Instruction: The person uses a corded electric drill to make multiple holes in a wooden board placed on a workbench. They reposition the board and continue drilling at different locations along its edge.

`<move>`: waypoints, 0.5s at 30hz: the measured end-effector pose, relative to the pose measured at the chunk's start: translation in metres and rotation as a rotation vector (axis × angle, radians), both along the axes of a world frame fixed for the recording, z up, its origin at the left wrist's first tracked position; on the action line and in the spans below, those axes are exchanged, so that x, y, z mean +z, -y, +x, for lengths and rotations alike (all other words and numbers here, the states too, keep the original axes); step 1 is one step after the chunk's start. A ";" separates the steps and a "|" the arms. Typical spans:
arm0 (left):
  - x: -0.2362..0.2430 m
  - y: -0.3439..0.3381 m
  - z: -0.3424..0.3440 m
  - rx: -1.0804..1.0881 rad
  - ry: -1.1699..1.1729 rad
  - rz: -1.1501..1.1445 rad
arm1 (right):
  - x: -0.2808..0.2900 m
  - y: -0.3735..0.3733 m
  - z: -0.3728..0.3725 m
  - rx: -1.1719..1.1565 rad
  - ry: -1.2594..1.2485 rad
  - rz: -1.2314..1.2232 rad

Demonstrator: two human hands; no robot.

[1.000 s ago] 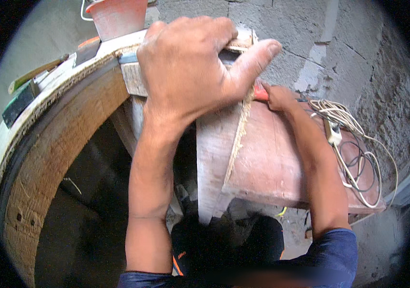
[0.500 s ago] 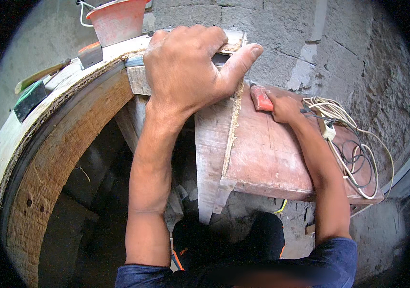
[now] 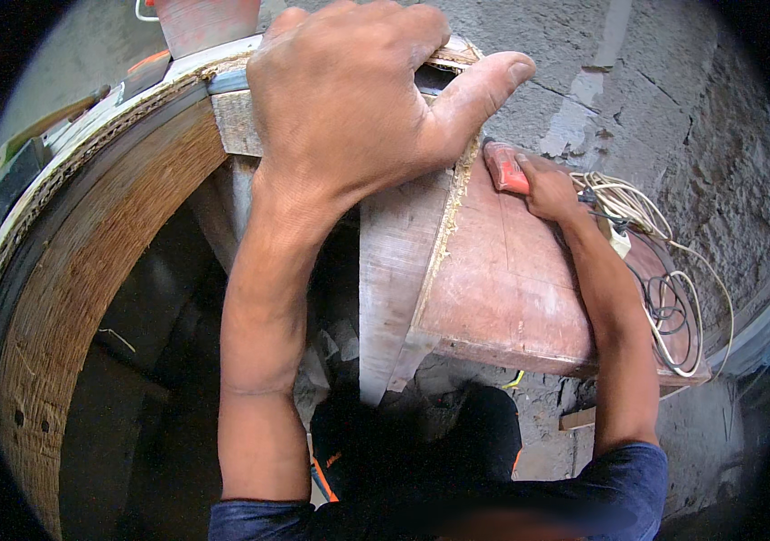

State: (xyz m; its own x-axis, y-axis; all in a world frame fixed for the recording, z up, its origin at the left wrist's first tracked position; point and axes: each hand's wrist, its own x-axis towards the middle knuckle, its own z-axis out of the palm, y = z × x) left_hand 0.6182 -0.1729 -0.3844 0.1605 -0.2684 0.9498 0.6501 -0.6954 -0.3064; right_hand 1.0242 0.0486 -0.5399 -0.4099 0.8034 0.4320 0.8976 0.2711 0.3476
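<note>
My left hand [image 3: 349, 108] is curled over the layered, splintered top board [image 3: 457, 56] of a curved wooden frame, its thumb sticking out to the right. Below the thumb a plank edge fringed with shavings [image 3: 448, 216] runs toward me beside a pinkish wooden board [image 3: 502, 288]. My right hand [image 3: 547, 187] is wrapped round a red tool [image 3: 509, 169] at the far part of that board, right of the frayed edge. The tool's working face is hidden. Coiled white and black cables [image 3: 682, 325] and a white power strip [image 3: 619, 240] lie just beside my right arm.
A red bucket [image 3: 204, 20], a wooden-handled tool [image 3: 64, 115] and a dark block [image 3: 10, 189] sit along the curved rim [image 3: 87, 225] at left. A cracked block wall [image 3: 637, 108] is beyond. My knees show over a rubble-strewn floor, beside the frame's dark hollow.
My right hand and the red tool have moved right, away from the frayed edge, since a second ago. My left hand keeps its grip; the view has shifted slightly.
</note>
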 end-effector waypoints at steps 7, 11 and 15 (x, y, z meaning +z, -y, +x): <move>-0.001 0.001 -0.001 0.016 -0.005 -0.019 | 0.005 0.000 -0.020 0.058 -0.016 0.069; -0.002 -0.001 -0.002 0.066 0.000 -0.028 | 0.014 0.009 -0.031 -0.160 -0.065 -0.150; -0.003 -0.006 -0.004 0.244 0.027 0.001 | 0.020 0.019 -0.040 -0.121 -0.057 -0.120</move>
